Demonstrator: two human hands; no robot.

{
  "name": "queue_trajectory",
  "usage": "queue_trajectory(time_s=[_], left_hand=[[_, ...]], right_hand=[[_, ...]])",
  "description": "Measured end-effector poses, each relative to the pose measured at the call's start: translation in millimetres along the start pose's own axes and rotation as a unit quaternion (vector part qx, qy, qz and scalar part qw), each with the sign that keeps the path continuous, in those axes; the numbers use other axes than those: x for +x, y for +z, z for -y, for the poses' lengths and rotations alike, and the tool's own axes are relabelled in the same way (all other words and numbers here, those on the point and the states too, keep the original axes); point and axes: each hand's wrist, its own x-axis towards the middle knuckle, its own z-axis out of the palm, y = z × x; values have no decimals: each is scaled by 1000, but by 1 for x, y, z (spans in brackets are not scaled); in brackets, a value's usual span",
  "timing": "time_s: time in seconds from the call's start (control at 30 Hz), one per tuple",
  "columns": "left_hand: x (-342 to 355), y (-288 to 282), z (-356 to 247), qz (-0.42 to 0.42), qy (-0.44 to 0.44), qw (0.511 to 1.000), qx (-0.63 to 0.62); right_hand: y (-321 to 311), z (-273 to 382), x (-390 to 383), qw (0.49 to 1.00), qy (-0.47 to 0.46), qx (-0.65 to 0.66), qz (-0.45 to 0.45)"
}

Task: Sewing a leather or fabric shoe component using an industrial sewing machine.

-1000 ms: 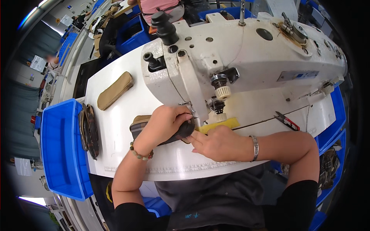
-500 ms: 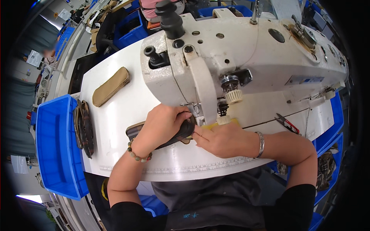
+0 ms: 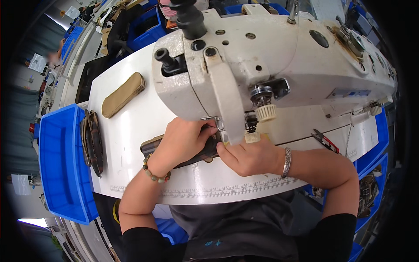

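A dark brown striped fabric piece (image 3: 150,146), long and padded like a case, lies under the needle end of a white sewing machine (image 3: 179,94). My left hand (image 3: 185,142) rests over it, thumb and fingers pinching its edge beside the presser foot. Much of the piece is hidden beneath that hand. My right hand (image 3: 253,155) is closed at the piece's right end, its curled fingertips touching the edge. What those fingers hold is hidden.
A tan fabric case (image 3: 123,95) lies on the white table (image 3: 126,144). Several dark fabric pieces (image 3: 92,142) lean by a blue bin (image 3: 65,166) at left. Red-handled thread snips (image 3: 325,140) lie right. A printed ruler (image 3: 209,191) runs along the near edge.
My right hand has curled its fingers more and shifted slightly. The yellow patch beside it is now mostly out of sight. My left hand keeps its pinch, and the view has shifted a little.
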Motion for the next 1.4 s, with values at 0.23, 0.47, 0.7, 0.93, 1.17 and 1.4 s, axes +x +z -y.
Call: queue_trajectory(time_s=[0.23,0.47,0.7,0.93,1.17,1.4], left_hand=[[0,-6,-12,16,-39,999,-7],[-4,-9,-8,16,-7,1000,-17],[-1,-4,-14,3,-38,998,55],[-1,-3,-13,-14,-28,998,50],[0,0,-7,-62,15,994,84],[7,3,-9,-22,-49,998,-28]], right_hand=[[5,4,-3,998,-3,43,54],[-1,6,1,995,5,60,78],[-2,9,-1,996,8,44,82],[-9,9,2,994,20,39,103],[-14,14,4,989,38,43,136],[-12,14,0,989,46,44,135]])
